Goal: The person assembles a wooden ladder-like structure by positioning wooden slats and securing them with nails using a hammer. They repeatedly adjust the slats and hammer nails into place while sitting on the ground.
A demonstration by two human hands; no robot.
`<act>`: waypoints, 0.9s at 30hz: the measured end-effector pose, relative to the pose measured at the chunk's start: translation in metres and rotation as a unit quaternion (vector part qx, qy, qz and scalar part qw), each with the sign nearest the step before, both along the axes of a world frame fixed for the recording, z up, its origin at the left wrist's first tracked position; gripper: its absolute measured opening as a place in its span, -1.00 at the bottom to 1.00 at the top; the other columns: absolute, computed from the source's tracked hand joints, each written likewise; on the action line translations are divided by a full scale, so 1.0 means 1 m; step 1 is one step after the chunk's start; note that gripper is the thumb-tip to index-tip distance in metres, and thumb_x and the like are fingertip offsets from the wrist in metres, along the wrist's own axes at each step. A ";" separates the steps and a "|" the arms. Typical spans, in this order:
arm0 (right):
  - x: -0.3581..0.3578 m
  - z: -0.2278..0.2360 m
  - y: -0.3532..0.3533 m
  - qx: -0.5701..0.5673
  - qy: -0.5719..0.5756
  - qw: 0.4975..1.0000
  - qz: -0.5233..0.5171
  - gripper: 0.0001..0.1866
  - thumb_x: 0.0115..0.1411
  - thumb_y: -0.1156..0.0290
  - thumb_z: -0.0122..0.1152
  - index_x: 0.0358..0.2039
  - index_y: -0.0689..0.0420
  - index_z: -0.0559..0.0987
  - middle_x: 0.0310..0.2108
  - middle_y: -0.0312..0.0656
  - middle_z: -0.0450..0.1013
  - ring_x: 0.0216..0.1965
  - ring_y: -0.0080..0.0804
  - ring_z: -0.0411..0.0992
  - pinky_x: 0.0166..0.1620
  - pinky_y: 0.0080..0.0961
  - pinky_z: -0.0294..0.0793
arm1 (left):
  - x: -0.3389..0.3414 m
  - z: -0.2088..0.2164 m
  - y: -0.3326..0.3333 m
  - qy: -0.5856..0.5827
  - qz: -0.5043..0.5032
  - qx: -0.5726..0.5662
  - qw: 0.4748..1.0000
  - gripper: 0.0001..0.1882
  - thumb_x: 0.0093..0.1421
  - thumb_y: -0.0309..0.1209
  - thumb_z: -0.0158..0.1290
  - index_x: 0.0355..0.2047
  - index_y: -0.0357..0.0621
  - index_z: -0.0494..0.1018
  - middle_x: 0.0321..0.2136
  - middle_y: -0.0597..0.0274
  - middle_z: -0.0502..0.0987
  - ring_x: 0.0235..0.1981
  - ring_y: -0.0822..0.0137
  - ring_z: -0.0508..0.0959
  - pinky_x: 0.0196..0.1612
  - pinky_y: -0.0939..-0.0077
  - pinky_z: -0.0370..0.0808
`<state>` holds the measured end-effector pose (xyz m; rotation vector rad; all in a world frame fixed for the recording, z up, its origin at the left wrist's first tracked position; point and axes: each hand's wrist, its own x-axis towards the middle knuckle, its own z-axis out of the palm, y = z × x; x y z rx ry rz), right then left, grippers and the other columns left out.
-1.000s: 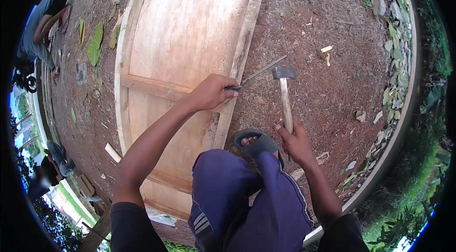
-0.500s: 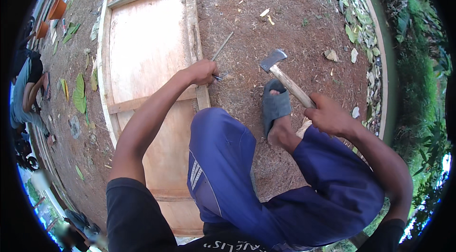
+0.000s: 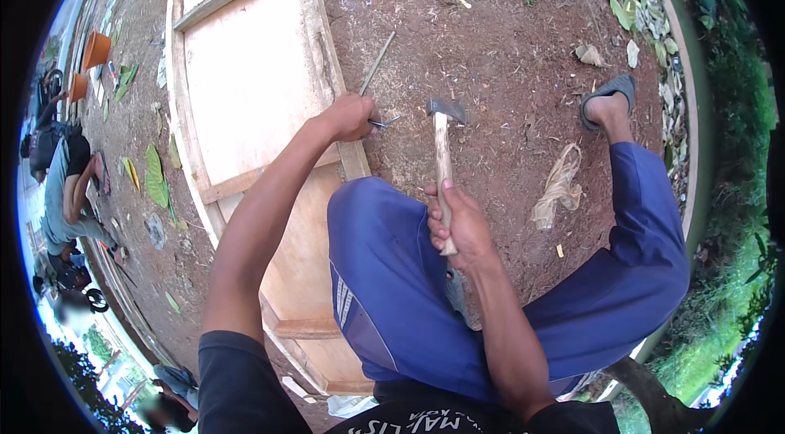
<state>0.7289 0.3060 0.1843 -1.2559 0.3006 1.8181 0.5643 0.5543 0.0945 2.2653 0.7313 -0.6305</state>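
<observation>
Head view: I see a dark-headed, pale wooden-handled hatchet (image 3: pixel 442 143) grasped in the right hand (image 3: pixel 464 228).
On my remote feed, loose blue trousers (image 3: pixel 380 246) fill the foreground, and the hatchet's head hangs over reddish-brown soil (image 3: pixel 499 66); the left hand (image 3: pixel 352 116), at the edge of a pale plywood panel framed in rough timber (image 3: pixel 245 74), is clenched around a thin grey metal rod (image 3: pixel 379 62) and a slim dark metal piece (image 3: pixel 388 121), whether joined I cannot tell; farther off stand orange pots (image 3: pixel 96 51).

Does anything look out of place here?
Possibly: a crumpled tan scrap lies on the dirt, right of the right hand gripping the axe; it looks like stray litter, though its material is unclear.
</observation>
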 end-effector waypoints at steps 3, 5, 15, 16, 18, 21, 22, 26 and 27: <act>-0.022 -0.016 -0.004 -0.031 0.041 0.994 -0.095 -0.72 0.51 0.15 -0.07 -0.11 0.13 0.38 -0.52 -0.36 0.27 -0.61 -0.65 0.24 -0.66 -0.66 0.25 | 0.001 0.004 0.000 0.004 -0.019 0.008 1.000 -0.86 0.15 -0.36 0.21 -0.39 -0.17 0.64 -0.50 0.00 0.61 -0.31 -0.03 0.62 -0.09 0.06 0.47; -0.017 -0.027 -0.004 -0.036 0.034 0.996 -0.076 -0.73 0.50 0.16 -0.07 -0.11 0.13 0.38 -0.52 -0.36 0.27 -0.63 -0.65 0.23 -0.67 -0.66 0.23 | 0.003 0.004 0.001 0.026 -0.041 -0.001 0.999 -0.88 0.16 -0.35 0.22 -0.37 -0.10 0.65 -0.48 0.02 0.62 -0.28 -0.02 0.61 0.02 0.06 0.39; -0.006 -0.037 -0.010 -0.054 -0.017 0.995 0.085 -0.59 0.51 0.07 -0.17 -0.15 0.19 0.41 -0.59 -0.38 0.23 -0.72 -0.71 0.13 -0.74 -0.69 0.14 | 0.004 -0.006 -0.004 0.020 -0.066 0.004 0.998 -0.86 0.19 -0.37 0.17 -0.29 -0.09 0.68 -0.54 0.07 0.59 -0.32 0.05 0.59 0.17 0.10 0.28; -0.001 -0.036 -0.009 -0.056 -0.027 0.995 0.072 -0.58 0.52 0.06 -0.18 -0.15 0.20 0.41 -0.59 -0.39 0.23 -0.72 -0.71 0.13 -0.74 -0.68 0.14 | 0.002 -0.006 -0.004 0.015 -0.063 0.003 0.998 -0.85 0.19 -0.37 0.17 -0.29 -0.10 0.68 -0.53 0.06 0.59 -0.31 0.04 0.59 0.17 0.09 0.27; 0.015 -0.033 -0.007 -0.058 -0.050 0.996 0.048 -0.56 0.52 0.05 -0.20 -0.16 0.23 0.41 -0.59 -0.39 0.22 -0.73 -0.70 0.13 -0.74 -0.67 0.15 | 0.000 -0.005 -0.004 0.006 -0.058 0.001 0.998 -0.85 0.19 -0.38 0.17 -0.28 -0.10 0.68 -0.52 0.04 0.60 -0.31 0.04 0.59 0.18 0.08 0.27; 0.032 -0.037 -0.003 -0.082 -0.098 0.981 -0.146 -0.55 0.52 0.05 -0.20 -0.20 0.22 0.41 -0.60 -0.40 0.21 -0.73 -0.68 0.12 -0.74 -0.66 0.16 | -0.001 -0.002 -0.005 -0.009 -0.050 -0.005 0.999 -0.85 0.19 -0.39 0.17 -0.27 -0.09 0.68 -0.50 0.05 0.60 -0.28 0.04 0.59 0.19 0.08 0.27; 0.032 -0.039 0.001 -0.095 -0.123 0.970 -0.186 -0.56 0.52 0.05 -0.21 -0.21 0.21 0.40 -0.60 -0.40 0.21 -0.73 -0.68 0.12 -0.74 -0.66 0.16 | -0.001 -0.002 -0.005 -0.007 -0.050 -0.003 0.999 -0.85 0.19 -0.39 0.17 -0.27 -0.09 0.68 -0.49 0.05 0.60 -0.28 0.03 0.59 0.19 0.08 0.27; -0.006 -0.037 -0.005 -0.092 -0.127 0.986 -0.061 -0.59 0.52 0.07 -0.22 -0.27 0.17 0.37 -0.60 -0.41 0.19 -0.74 -0.68 0.10 -0.75 -0.64 0.15 | 0.004 -0.004 -0.005 0.012 -0.058 -0.003 0.998 -0.86 0.20 -0.39 0.17 -0.27 -0.07 0.69 -0.48 0.03 0.61 -0.27 0.02 0.57 0.19 0.09 0.27; -0.016 -0.034 -0.008 -0.072 -0.103 0.991 0.045 -0.59 0.52 0.07 -0.22 -0.28 0.16 0.36 -0.60 -0.41 0.19 -0.74 -0.68 0.10 -0.75 -0.64 0.15 | 0.006 -0.005 -0.005 0.019 -0.059 -0.003 0.998 -0.86 0.19 -0.39 0.18 -0.27 -0.06 0.69 -0.47 0.03 0.61 -0.26 0.02 0.57 0.19 0.09 0.27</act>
